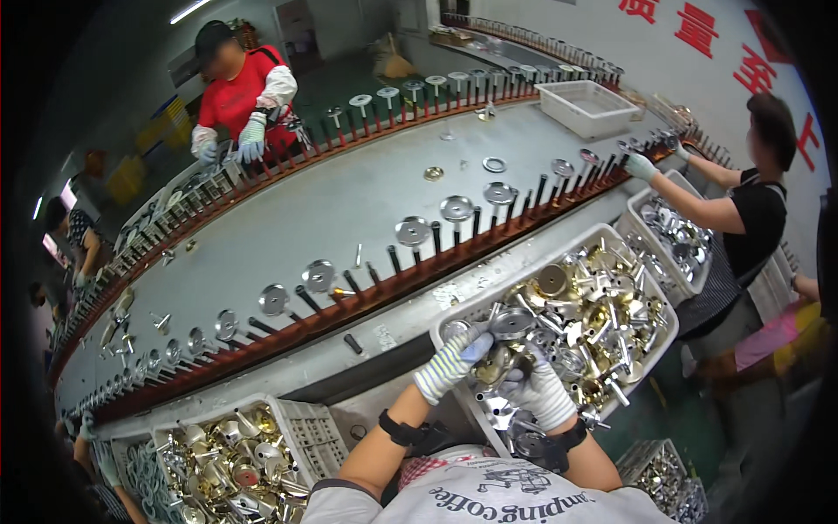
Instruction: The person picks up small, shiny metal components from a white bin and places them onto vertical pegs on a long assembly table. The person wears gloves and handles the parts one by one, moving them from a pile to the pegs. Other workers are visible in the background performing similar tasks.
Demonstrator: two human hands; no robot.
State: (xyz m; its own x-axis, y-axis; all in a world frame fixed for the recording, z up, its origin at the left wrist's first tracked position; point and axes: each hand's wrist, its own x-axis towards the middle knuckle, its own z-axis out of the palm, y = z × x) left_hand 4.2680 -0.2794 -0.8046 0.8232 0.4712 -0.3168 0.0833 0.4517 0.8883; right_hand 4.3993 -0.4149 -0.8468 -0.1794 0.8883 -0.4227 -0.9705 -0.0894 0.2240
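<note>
My left hand point(454, 360), in a striped white glove with grey-blue fingertips, is closed on a shiny gold-toned metal cup part point(491, 367) at the near left end of a white plastic crate point(668, 336). Close by on the right, my right hand point(543, 391) wears a matching glove, its fingers curled inward over the same heap. What those fingers grip is hidden by the glove and shadow. A silver round metal part point(512, 323) lies just beyond my left fingertips. Silver and gold stemmed metal parts point(602, 323) fill the crate.
Ahead, a conveyor line point(384, 301) carries upright black pegs, some topped with silver discs point(412, 231), around a grey tabletop point(349, 210). Another full crate point(305, 437) stands at left. Co-workers stand at right point(759, 192) and far left point(240, 96). An emptier white bin point(585, 109) sits farther back.
</note>
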